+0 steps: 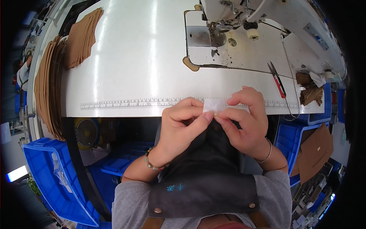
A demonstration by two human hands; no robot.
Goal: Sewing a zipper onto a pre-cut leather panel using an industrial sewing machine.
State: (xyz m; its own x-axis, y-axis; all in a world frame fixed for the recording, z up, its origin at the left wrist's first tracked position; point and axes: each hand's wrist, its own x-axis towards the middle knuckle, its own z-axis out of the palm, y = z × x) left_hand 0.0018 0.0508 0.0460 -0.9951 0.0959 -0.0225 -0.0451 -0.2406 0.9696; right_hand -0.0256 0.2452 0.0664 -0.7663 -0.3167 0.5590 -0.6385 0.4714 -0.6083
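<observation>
A small white piece, thin like paper or cloth [214, 104], is held up at the front edge of the white table [126, 76]. My left hand [185, 122] pinches its lower left side between thumb and fingers. My right hand [246, 118] has thumb and a fingertip closed at its lower right corner, while another finger curls above. Both hands hover over the ruler strip [133, 104] printed along the table edge. Beyond them stands a sewing machine [232, 30], its needle area apart from my hands.
Red-handled thread snips [279, 82] lie on the right. Stacks of brown cut pieces [84, 38] sit at the far left. Blue crates stand below on the left [63, 179] and right [291, 143], with brown sheets [315, 152] in the right one. A dark apron [204, 194] covers my lap.
</observation>
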